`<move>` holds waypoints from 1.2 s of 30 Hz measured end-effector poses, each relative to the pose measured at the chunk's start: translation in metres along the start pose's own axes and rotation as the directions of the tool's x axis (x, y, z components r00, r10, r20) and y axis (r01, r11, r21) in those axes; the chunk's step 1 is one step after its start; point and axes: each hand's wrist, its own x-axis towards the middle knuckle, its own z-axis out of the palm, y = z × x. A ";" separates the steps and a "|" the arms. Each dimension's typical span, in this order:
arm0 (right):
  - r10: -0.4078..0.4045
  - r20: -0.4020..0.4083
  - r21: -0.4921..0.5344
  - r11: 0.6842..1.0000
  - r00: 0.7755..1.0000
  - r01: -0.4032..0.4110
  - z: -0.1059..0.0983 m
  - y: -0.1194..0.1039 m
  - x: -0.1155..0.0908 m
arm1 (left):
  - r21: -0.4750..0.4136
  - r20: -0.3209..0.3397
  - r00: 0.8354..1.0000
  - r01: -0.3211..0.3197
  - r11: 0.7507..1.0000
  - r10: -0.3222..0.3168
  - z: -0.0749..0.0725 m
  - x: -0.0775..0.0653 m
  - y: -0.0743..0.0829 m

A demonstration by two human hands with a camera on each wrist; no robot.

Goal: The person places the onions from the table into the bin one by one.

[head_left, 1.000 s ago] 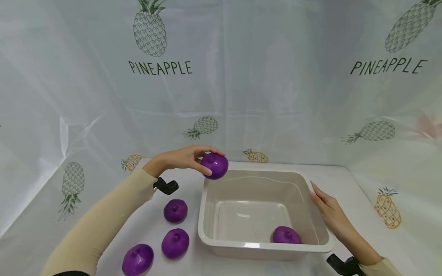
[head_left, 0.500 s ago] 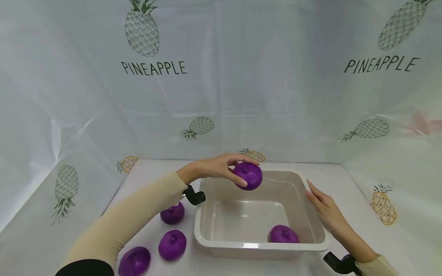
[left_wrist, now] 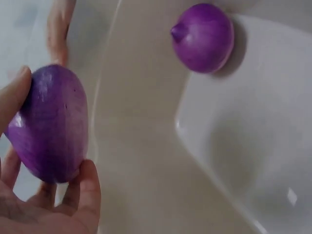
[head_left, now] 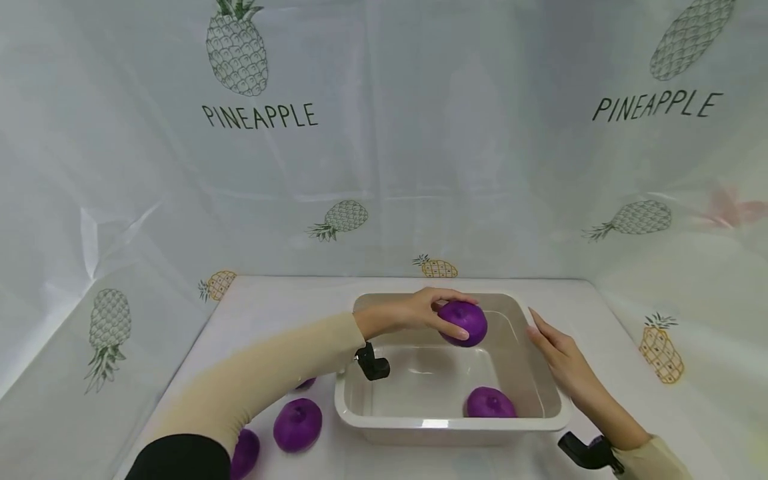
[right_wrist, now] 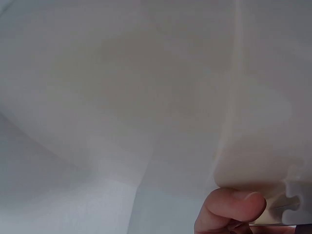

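Observation:
My left hand point(head_left: 414, 312) grips a purple onion point(head_left: 465, 325) over the right part of a beige plastic basin point(head_left: 450, 423). The left wrist view shows thumb and fingers around this onion point(left_wrist: 53, 124). Inside the basin, a second onion point(head_left: 490, 403) lies at the front right, its pointed tip visible in the left wrist view. My right hand point(head_left: 567, 357) holds the basin's right rim. In the right wrist view, a curled finger point(right_wrist: 231, 209) meets the basin's edge.
On the white table point(head_left: 288, 293), left of the basin, lie more onions: one in full sight point(head_left: 298, 425), one partly behind my left sleeve point(head_left: 245, 453), another mostly covered by it point(head_left: 306, 383). A pineapple-printed sheet point(head_left: 420, 153) hangs behind.
My left hand has carried the onion rightward and slightly down, from the basin's back left corner to over its right part. My right hand has stayed at the rim.

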 end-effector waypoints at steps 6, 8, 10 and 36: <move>0.015 0.008 0.018 1.000 1.000 -0.016 -0.001 -0.003 0.000 | 0.005 -0.018 0.998 0.065 0.998 -0.065 0.024 0.015 -0.014; 0.019 0.016 0.028 0.999 1.000 -0.020 0.000 -0.003 0.001 | 0.019 -0.026 0.998 0.060 0.998 -0.059 0.031 0.021 -0.020; 0.023 0.016 0.023 0.999 1.000 -0.024 0.000 -0.002 0.002 | 0.038 -0.033 0.998 0.045 0.998 -0.044 0.038 0.026 -0.025; 0.049 -0.003 0.056 0.997 0.999 -0.049 -0.001 -0.002 0.003 | 0.166 -0.163 0.983 0.112 0.980 -0.084 0.084 0.059 -0.076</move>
